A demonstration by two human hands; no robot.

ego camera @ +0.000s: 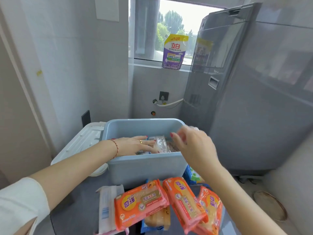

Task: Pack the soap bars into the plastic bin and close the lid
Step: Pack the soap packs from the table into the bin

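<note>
Three orange soap packs (pixel 141 203) lie nearest me in front of the blue bin (pixel 145 167), its white lid (pixel 79 143) off at its left, while my left hand (pixel 135 145) rests flat on wrapped bars (pixel 161 144) inside and my right hand (pixel 191 141) hovers empty, fingers loose, over the rim.

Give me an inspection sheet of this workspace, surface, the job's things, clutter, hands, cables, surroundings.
Surface: dark grey worktop, crowded at the near edge.
Job's things: pale blue plastic bin open, wrapped packs already inside; white lid off, lying at its left; three orange-wrapped soap packs and a white-wrapped bar unpacked in front.
Clutter: blue-green packet right of bin.
Hands: left hand flat on packs in bin; right hand blurred above bin, grip unclear.
Cables: white hose on back wall.
Surroundings: grey washing machine at right; purple detergent pouch on windowsill.
</note>
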